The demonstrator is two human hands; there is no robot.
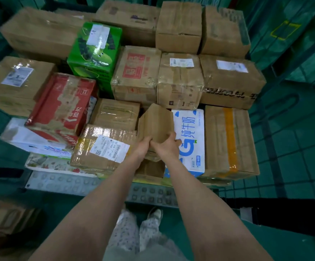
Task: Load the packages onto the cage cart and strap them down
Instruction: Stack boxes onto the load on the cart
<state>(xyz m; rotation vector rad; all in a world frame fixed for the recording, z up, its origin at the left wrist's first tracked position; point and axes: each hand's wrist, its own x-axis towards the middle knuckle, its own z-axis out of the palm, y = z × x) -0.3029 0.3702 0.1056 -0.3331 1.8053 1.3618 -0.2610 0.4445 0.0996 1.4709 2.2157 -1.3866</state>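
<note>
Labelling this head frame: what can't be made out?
Head view, all:
- near end of small brown box: hidden by left hand and right hand
- print on label of taped box: too small
- floor box: blurred, cut by left edge

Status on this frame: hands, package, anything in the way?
Left hand and right hand both grip the small brown box. Box tilted, between the labelled box and the blue-and-white carton. Slot looks tight. No strap in view.

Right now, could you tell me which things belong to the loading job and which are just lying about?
Job: small brown box, held by left hand and right hand; green box; milk carton; cart deck.
Lying about: floor box; green sheeting.
</note>
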